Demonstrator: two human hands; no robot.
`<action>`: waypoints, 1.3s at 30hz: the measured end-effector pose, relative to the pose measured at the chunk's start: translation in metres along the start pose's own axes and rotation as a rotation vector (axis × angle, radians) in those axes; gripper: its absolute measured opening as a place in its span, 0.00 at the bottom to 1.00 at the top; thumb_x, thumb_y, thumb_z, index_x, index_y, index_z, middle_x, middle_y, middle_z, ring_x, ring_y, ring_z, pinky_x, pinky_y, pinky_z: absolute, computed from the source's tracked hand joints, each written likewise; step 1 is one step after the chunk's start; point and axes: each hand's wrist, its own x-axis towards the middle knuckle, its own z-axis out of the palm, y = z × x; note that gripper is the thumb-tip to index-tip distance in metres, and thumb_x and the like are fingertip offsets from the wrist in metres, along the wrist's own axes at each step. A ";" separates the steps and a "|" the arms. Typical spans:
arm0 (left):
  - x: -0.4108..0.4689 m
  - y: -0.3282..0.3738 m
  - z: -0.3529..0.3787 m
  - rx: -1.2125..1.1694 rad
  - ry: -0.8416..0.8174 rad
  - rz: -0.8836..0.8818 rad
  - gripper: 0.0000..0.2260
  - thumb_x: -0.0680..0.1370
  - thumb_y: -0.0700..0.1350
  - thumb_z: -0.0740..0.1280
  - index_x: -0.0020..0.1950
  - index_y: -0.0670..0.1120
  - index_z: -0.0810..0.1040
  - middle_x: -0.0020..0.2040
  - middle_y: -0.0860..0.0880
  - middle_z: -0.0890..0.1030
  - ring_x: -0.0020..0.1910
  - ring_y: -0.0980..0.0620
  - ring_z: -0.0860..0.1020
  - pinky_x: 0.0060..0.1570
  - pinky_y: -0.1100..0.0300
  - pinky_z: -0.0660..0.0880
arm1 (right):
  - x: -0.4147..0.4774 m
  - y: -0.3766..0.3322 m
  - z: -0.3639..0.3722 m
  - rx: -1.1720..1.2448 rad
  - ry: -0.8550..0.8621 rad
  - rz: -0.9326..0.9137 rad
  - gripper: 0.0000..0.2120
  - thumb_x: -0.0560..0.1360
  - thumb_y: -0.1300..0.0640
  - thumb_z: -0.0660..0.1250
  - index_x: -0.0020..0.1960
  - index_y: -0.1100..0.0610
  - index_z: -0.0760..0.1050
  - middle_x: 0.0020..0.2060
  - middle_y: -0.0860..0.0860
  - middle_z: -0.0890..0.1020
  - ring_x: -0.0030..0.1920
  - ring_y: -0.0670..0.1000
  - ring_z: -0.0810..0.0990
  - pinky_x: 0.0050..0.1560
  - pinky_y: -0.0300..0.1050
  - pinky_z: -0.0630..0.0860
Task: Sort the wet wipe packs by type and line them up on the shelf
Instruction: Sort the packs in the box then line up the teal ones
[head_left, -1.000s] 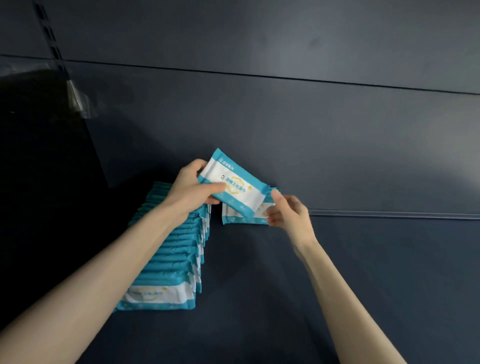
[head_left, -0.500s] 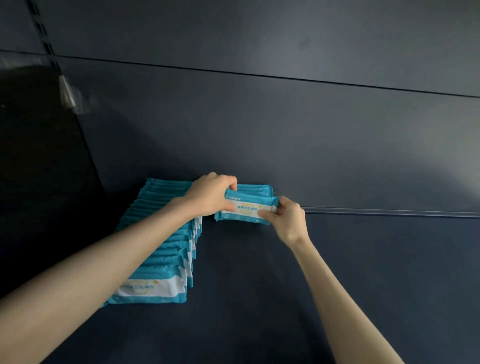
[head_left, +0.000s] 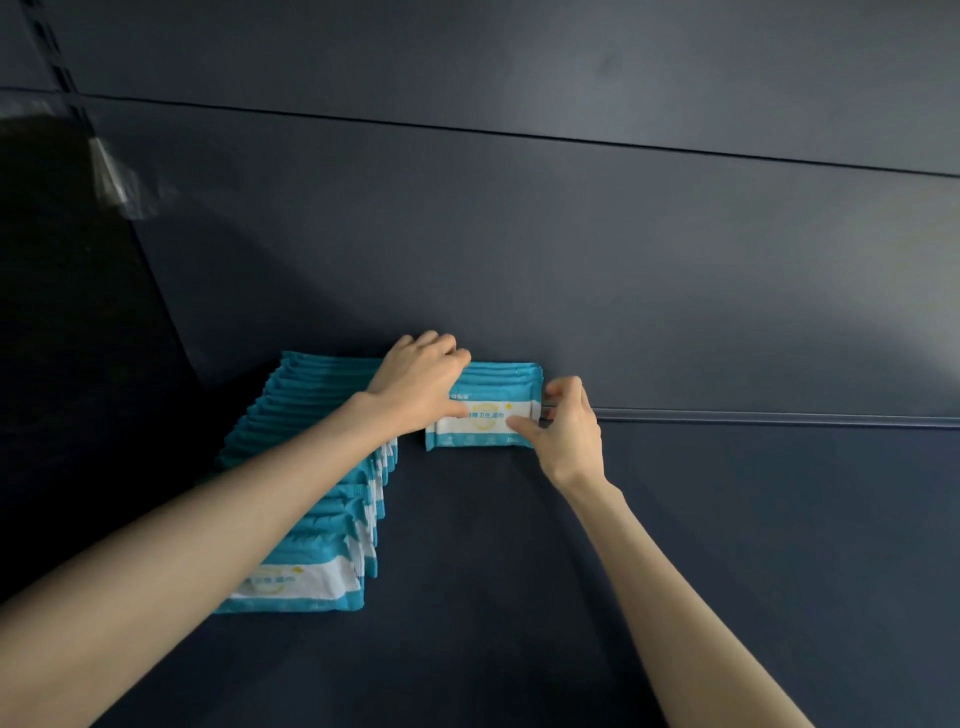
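Shelf; right hand pinches pack's end

Dark navy shelf w/ matching back panel behind, split by a thin seam up top. Pale rail where panel meets shelf, rt side. Slotted upright top left, clear plastic sheet below it. Soft light upper rt, left corner in deep shadow

The left hand covers the left end of the short row; its forearm hides much of the long row. Behind the front pack only top edges show (count unclear). Pack print is illegible at this size.
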 end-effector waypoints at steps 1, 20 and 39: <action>0.000 -0.001 0.000 0.005 -0.001 0.011 0.25 0.73 0.62 0.67 0.62 0.46 0.73 0.58 0.50 0.75 0.58 0.50 0.71 0.57 0.56 0.67 | 0.000 0.000 0.001 -0.001 -0.006 -0.014 0.22 0.71 0.52 0.73 0.56 0.54 0.64 0.55 0.48 0.75 0.49 0.53 0.78 0.51 0.56 0.76; -0.007 0.011 -0.023 0.012 0.010 0.029 0.18 0.78 0.55 0.62 0.63 0.47 0.74 0.59 0.50 0.75 0.58 0.49 0.73 0.58 0.54 0.66 | -0.018 -0.019 -0.030 -0.343 -0.037 -0.097 0.26 0.78 0.47 0.63 0.71 0.55 0.61 0.63 0.52 0.71 0.62 0.55 0.70 0.49 0.48 0.70; -0.142 0.318 -0.046 -0.647 0.277 0.384 0.19 0.76 0.52 0.58 0.61 0.45 0.77 0.57 0.50 0.80 0.58 0.51 0.75 0.59 0.58 0.66 | -0.310 0.102 -0.236 -0.442 0.395 0.132 0.17 0.77 0.51 0.64 0.65 0.54 0.73 0.62 0.50 0.77 0.63 0.53 0.72 0.60 0.48 0.72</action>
